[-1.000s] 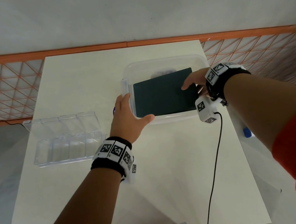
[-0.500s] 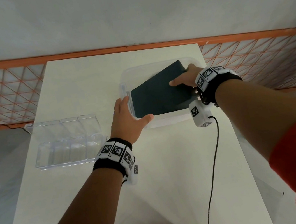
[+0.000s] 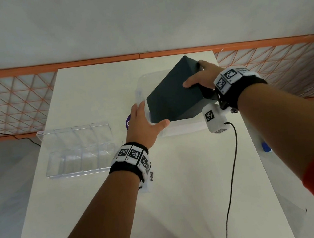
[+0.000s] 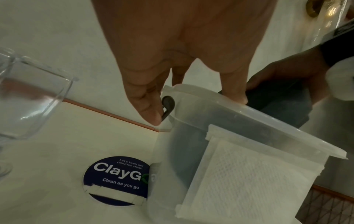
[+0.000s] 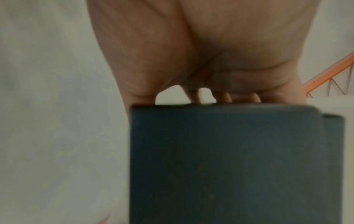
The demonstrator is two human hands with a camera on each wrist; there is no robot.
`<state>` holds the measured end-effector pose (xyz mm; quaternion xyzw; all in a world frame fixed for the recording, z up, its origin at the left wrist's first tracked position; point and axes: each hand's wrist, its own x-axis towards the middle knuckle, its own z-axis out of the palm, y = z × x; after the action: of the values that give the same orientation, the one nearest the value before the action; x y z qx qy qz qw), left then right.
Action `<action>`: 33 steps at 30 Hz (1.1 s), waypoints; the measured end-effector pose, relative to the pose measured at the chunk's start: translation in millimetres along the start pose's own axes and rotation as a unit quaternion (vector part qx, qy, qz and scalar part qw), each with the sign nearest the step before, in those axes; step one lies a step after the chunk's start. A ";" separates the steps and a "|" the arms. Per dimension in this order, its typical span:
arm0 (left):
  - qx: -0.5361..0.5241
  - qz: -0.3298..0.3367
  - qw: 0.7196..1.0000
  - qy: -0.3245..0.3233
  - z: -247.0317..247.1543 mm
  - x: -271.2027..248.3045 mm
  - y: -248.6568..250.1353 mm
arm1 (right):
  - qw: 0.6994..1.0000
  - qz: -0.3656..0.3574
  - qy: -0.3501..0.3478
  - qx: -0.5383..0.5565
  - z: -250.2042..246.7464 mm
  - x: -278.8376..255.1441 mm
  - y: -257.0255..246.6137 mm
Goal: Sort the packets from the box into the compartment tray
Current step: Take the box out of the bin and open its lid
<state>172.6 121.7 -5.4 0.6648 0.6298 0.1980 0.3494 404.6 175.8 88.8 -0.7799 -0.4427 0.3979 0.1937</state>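
A translucent plastic box (image 3: 183,128) stands at the table's far middle. My right hand (image 3: 200,77) grips the right edge of its dark teal cover (image 3: 171,99), thumb on top, and holds that edge tilted up above the box. In the right wrist view the cover (image 5: 229,166) fills the frame under my fingers (image 5: 222,97). My left hand (image 3: 143,124) rests against the box's near-left corner with straight fingers, thumb along the front rim. The left wrist view shows the box (image 4: 249,121) and a fingertip by a dark latch (image 4: 168,104). The clear compartment tray (image 3: 76,149) lies to the left. No packets show.
A round blue sticker (image 4: 116,178) is stuck on the table between the tray and the box. A black cable (image 3: 232,168) trails over the near right of the table. A small blue object (image 3: 265,147) lies beyond the right edge. An orange mesh railing (image 3: 10,106) runs behind.
The right hand has raised the cover's right side from lying flat on the box to steeply tilted. The left hand has stayed at the box's corner.
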 end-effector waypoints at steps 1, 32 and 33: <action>-0.005 -0.003 1.000 -0.001 -0.1 -0.2 0.8 | 1.000 0.002 0.008 0.030 -6.0 -6.5 -0.1; -0.332 -0.034 0.939 -0.087 -79.0 -166.6 -146.8 | 0.938 0.020 -0.155 0.308 120.7 -163.4 94.7; -0.320 -0.041 0.941 -0.098 -72.3 -168.3 -150.5 | 0.940 0.037 -0.150 0.303 124.6 -164.8 104.0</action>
<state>-5.1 -32.7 -34.1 0.5074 0.5229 0.3084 0.6115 313.7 -25.0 19.0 -0.6310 -0.2960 0.6326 0.3377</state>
